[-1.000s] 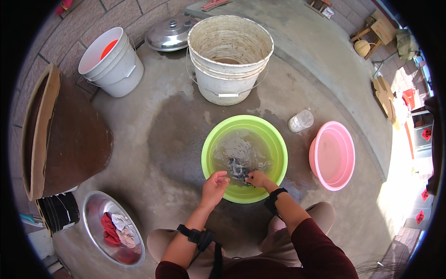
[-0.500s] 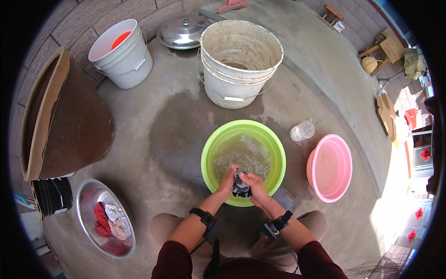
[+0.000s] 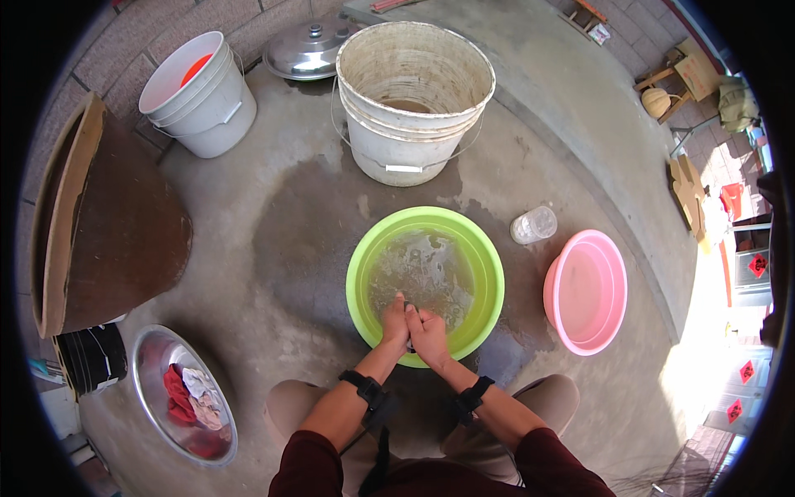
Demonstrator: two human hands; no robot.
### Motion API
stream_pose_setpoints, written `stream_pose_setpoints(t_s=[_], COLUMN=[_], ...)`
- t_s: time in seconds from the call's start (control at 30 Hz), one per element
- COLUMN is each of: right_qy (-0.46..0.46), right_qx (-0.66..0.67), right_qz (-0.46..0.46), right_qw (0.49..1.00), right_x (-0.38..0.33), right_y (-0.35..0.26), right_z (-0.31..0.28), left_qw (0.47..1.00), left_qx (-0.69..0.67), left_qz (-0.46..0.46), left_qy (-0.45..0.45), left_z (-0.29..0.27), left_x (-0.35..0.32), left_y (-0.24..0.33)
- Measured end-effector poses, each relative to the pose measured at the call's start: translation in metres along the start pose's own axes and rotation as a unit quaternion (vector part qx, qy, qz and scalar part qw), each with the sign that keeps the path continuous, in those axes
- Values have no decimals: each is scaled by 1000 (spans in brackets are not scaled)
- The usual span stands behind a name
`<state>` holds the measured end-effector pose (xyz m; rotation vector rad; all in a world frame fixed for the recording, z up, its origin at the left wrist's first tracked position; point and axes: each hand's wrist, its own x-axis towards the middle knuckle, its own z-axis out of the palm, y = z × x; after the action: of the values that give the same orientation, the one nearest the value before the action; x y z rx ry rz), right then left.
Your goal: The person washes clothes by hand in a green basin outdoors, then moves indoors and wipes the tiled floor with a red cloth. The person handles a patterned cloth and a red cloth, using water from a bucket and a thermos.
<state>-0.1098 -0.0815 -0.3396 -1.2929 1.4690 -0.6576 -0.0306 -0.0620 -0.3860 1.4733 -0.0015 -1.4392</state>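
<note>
No wording can be read: blurred marks are borne by red diamond signs (image 3: pixel 758 265) at the right edge and a cardboard box (image 3: pixel 698 73) at upper right.

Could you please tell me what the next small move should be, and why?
Squeezing the dark cloth seems sensible: the left hand and right hand close together around it, mostly hiding it, over the green basin, which would catch drips.
</note>
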Motion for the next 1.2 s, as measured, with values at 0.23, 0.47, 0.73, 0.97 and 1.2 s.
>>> stream_pose_setpoints(t_s=[0.23,0.47,0.73,0.97,1.2], right_qy=[5,-166,-387,-424,-319], right_qx=[-7,-64,-323,-216,-282], right_qz=[1,-136,-246,-83,-71], right_qw=[1000,975,828,876,902], right_x=[40,23,-2,32,67], right_y=[18,-27,-79,-112,-44], right_z=[-28,-52,-92,-191,-207], left_qw=[999,976,931,948,985], left_qx=[-7,-146,-205,-176,-36], left_qz=[-30,-141,-175,-146,-168], left_qy=[-41,-76,-248,-222,-16], left_z=[17,-6,-4,-6,-6], left_x=[-14,-20,-32,-32,-33], left_y=[7,39,49,51,54])
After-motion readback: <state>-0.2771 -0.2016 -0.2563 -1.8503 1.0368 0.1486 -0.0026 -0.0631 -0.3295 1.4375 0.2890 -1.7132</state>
